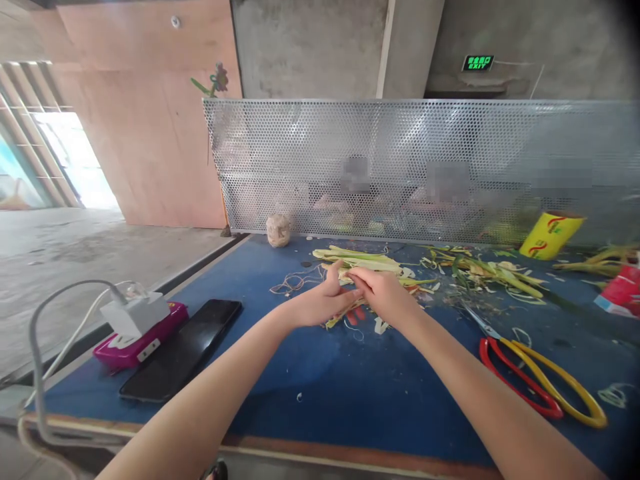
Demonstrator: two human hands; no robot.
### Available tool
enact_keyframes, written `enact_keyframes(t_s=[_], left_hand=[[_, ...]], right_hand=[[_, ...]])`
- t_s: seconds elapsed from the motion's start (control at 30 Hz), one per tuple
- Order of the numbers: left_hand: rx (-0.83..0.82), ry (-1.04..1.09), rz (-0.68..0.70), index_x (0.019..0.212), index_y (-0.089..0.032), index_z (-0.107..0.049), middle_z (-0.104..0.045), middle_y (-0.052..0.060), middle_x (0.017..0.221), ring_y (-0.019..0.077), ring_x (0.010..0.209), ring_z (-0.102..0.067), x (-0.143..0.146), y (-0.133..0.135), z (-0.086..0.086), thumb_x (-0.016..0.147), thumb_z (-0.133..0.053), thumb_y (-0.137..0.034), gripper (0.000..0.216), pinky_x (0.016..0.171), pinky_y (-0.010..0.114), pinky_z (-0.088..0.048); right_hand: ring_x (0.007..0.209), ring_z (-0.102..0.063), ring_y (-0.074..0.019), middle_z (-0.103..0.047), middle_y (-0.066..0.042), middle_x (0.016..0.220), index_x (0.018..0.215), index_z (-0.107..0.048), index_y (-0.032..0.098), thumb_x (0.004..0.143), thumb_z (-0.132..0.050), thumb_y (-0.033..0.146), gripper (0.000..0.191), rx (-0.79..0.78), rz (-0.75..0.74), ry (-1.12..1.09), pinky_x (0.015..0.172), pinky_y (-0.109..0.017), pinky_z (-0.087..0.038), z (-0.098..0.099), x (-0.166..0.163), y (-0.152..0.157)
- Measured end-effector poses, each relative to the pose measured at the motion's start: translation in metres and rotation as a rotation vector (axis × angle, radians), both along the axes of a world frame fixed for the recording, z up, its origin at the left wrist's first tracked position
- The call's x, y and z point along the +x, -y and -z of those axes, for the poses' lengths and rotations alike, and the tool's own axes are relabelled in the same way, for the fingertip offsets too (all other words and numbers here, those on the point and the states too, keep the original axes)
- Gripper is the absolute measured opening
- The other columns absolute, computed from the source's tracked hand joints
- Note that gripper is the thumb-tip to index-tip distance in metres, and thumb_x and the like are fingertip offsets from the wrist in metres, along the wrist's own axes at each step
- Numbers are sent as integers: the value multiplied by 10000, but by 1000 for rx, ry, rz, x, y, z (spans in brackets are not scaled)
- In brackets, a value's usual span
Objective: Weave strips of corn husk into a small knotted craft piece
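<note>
Over the middle of the blue table, my left hand [325,301] and my right hand [384,293] meet. The left thumb points up while the fingers curl in toward the right hand. My right fingers are pinched together at the left palm. What lies between the hands is small and mostly hidden, so I cannot make it out. Just behind them are pale green plant strips [353,256], like husks or leaf sheaths. Thin brown string [299,280] lies in loose loops to the left. Scraps of plant and a pale piece [381,326] are scattered under and beside the hands.
Red-and-yellow-handled scissors [545,380] lie open at right. More plant strips [500,275] and a yellow roll [551,235] are behind. A black phone [183,350] and magenta power strip [143,340] with cables sit left. A perforated metal screen [300,153] borders the table's back.
</note>
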State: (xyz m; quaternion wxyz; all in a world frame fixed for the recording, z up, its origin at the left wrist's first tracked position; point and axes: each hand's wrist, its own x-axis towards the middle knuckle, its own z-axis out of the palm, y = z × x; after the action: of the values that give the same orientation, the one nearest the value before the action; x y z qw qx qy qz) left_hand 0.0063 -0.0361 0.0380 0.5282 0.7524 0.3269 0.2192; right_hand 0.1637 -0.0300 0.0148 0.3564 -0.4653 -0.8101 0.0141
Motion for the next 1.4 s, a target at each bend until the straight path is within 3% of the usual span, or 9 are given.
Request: enact_keyframes(t_s=[0.17,0.37,0.47,0.7,0.83,1.0,1.17,1.27,1.4], left_hand=[[-46,66,22,1346,-147,-1,-512,-22,649,126,603,-511,-2,-3,2,855,-418,-291,659,593,292,-371],[-86,-5,42,1318,-149,-78,-539,-4,695,120,614,-495,-6,0,5,855,-411,-304,591,572,273,-347],[9,-10,27,1332,-152,-91,-469,-29,661,120,618,-465,-5,4,8,853,-408,-305,594,581,275,-353],[341,-91,64,1353,-126,171,-508,-6,703,129,645,-482,1,15,14,862,-334,-181,707,658,307,-401],[499,-98,13,1350,-109,197,-503,3,694,138,631,-488,-3,16,12,870,-307,-176,699,659,311,-427],[670,-118,-30,1344,-104,218,-565,43,772,158,675,-541,-8,15,11,884,-274,-196,680,679,322,-463],[900,-272,-83,1340,-41,196,-565,33,740,157,645,-556,-7,10,15,887,-247,-189,651,687,313,-477],[931,-311,-81,1352,-39,159,-588,38,736,160,646,-578,-8,8,17,888,-255,-197,642,667,295,-477],[844,-189,-82,1383,-80,48,-637,107,895,204,808,-616,-10,9,18,881,-297,-231,628,722,312,-474]], right_hand=[[725,-635,-178,-679,-49,827,963,-622,203,864,-399,207,244,-12,-98,-49,642,-279,-467,3,0,6],[862,-623,-209,-666,-71,974,992,-624,195,865,-397,220,261,-12,-97,-58,724,-315,-469,8,1,8],[825,-625,-203,-670,-69,943,978,-626,197,869,-397,234,257,-8,-90,-66,694,-306,-467,9,3,8],[567,-576,-146,-631,-13,645,895,-636,201,863,-414,269,235,-75,-71,-129,549,-259,-439,7,2,11],[629,-590,-141,-647,-11,738,962,-643,231,855,-419,277,253,-160,-111,-316,577,-260,-463,7,0,13],[525,-524,-104,-634,-15,730,1010,-655,240,849,-439,356,293,-362,-190,-525,487,-232,-459,5,-1,17],[719,-569,-149,-599,-67,1013,988,-675,243,826,-487,342,267,-285,-158,-536,597,-280,-485,4,3,15],[758,-579,-168,-606,-68,1026,965,-683,237,821,-493,315,251,-264,-163,-484,631,-309,-484,2,5,15],[743,-602,-189,-670,-44,825,926,-691,230,819,-494,282,230,-302,-165,-446,623,-325,-482,-1,4,18]])
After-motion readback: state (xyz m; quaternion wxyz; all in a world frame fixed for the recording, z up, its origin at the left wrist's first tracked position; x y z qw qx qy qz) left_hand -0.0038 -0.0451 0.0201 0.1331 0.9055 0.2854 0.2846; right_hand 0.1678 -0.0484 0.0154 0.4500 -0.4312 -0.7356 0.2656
